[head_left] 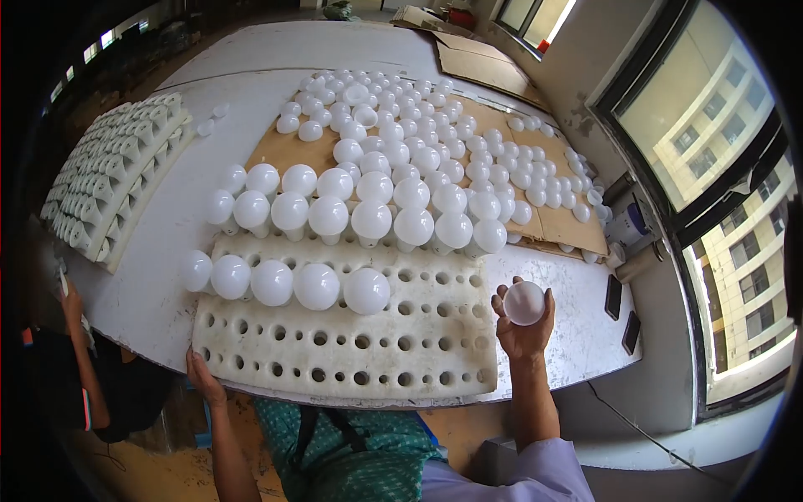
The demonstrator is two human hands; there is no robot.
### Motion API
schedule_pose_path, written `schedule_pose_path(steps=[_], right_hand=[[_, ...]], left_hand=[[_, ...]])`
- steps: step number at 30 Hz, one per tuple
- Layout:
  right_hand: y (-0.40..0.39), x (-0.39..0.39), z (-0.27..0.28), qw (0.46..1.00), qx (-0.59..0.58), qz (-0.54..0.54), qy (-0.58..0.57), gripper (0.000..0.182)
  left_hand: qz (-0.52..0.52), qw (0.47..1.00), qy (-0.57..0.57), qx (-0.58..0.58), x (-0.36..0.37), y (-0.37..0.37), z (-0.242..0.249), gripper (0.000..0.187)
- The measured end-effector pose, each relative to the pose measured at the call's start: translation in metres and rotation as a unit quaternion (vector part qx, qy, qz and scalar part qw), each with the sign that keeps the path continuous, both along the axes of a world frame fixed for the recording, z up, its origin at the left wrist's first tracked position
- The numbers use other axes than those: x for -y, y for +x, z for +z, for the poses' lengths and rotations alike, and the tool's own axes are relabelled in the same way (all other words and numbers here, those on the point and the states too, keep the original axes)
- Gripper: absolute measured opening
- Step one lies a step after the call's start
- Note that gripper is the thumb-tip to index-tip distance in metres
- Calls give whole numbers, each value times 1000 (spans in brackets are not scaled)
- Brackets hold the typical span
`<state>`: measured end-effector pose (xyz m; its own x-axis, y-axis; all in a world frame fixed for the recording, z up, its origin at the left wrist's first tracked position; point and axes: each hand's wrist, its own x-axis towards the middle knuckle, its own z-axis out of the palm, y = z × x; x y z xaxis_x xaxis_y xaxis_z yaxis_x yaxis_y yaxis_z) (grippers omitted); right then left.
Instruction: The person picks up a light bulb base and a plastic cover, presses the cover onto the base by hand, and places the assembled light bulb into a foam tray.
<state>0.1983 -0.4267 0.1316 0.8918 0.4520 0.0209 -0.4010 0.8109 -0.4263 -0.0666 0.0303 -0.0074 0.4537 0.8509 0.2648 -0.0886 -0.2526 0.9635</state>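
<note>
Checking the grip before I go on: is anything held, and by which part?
The right hand holds one white globe by its sides, fingers curled around it. The left hand is at the edge of the table, nothing visible in it.

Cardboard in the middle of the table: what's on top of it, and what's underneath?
White globes crowd the top of the cardboard. The pale table shows around it, but whatever lies directly under it is covered.

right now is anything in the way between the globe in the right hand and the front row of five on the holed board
Nothing visible stands between the globe in the right hand and the front row, only low table and holed board.
</note>
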Motion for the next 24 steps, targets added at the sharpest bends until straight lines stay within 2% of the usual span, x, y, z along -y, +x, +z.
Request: schedule_pose_path(steps=[3, 6, 13, 14, 16, 18, 20, 22, 24], right_hand=[[-14, -17, 13, 996, 8, 76, 48, 61], [-26, -38, 24, 986, 64, 142, 56, 62], [-61, -76, 58, 943, 181, 276, -38, 84], [-69, -78, 67, 942, 180, 281, -36, 84], [-80, -82, 80, 915, 216, 326, -102, 86], [-76, -83, 73, 892, 264, 355, -94, 83], [-72, -86, 59, 926, 281, 217, -126, 81], [-62, -77, 35, 927, 280, 24, -248, 73], [-50, -69, 18, 914, 222, -43, -336, 77]], left_hand=[[14, 1000, 2, -27, -3, -3, -5, 48], [25, 998, 21, -45, -10, -9, -19, 49], [35, 999, 1, -32, -7, -9, -17, 46], [40, 999, 1, -34, -6, -9, -17, 46], [36, 997, 27, -68, -4, -7, -9, 45], [23, 999, -4, -24, 3, -3, 0, 43], [33, 999, 20, -12, 4, -1, 0, 40], [64, 998, 15, -21, 12, 1, 12, 40], [60, 995, 21, -75, 9, -5, 12, 40]])
